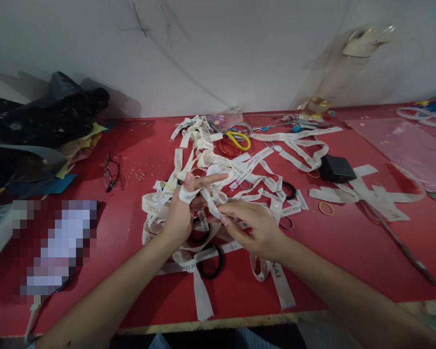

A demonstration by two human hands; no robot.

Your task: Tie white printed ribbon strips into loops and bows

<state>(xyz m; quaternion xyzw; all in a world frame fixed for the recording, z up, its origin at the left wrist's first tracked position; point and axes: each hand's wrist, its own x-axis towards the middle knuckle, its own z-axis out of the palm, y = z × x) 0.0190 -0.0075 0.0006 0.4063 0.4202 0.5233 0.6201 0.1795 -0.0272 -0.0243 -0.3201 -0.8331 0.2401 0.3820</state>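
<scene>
A cream ribbon printed with dark letters [187,196] passes round the thumb of my left hand [179,215], whose index finger points right. My right hand [256,225] pinches a strip of the same ribbon [211,203] between thumb and fingertips, close beside the left fingers. Part of the left fingers is hidden behind the ribbon. Beneath both hands lies a tangled heap of printed ribbon [152,208], with black hair ties [210,261] among its loops. One loose ribbon end [202,295] hangs toward the table's front edge.
Yellow-handled scissors [240,139] lie behind the heap on the red table [131,291]. To the right are a black block [336,168], a thin metal rod [399,242] and a yellow rubber band [326,208]. Eyeglasses [111,172] and a blurred-out device [60,247] are at left.
</scene>
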